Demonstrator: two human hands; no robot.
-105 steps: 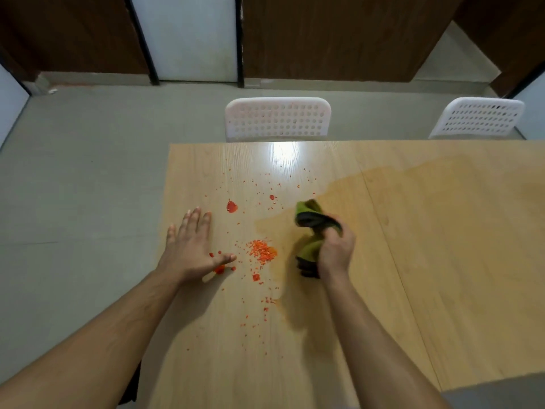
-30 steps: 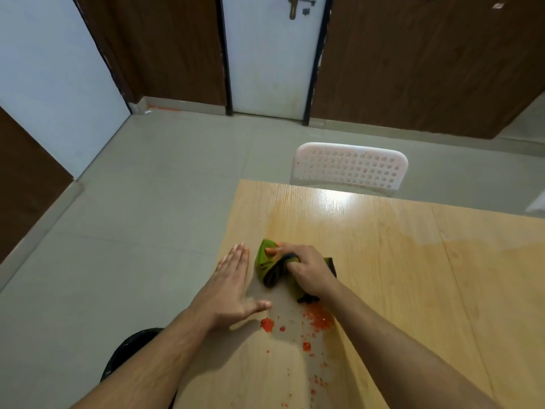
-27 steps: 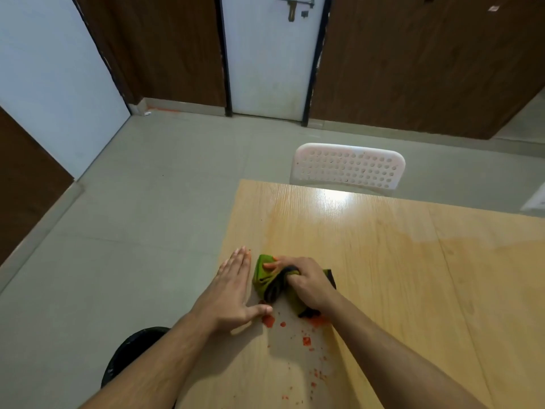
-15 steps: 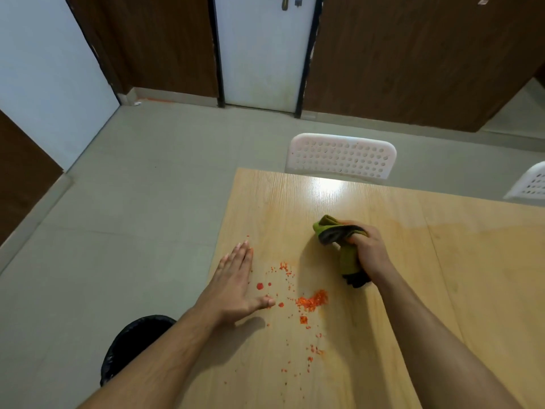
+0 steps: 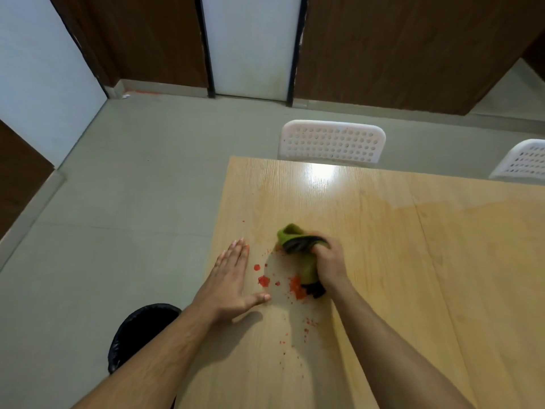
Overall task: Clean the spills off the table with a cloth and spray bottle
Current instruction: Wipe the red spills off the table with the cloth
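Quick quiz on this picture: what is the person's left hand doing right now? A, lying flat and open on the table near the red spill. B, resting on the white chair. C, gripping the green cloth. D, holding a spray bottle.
A: the left hand lies flat with fingers straight on the wooden table, beside the red spill, while the right hand grips the green cloth.

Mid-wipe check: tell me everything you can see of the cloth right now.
The cloth is olive green with a dark grey or black layer, soft fabric bunched into a wad, not spread flat. The right hand grips it from above, fingers curled round it. It rests on the wooden table near the left edge, its green end sticking out toward the far side and a dark end showing at the near side. That near end touches the biggest patch of the red spill. The left hand lies flat on the table, apart from it.
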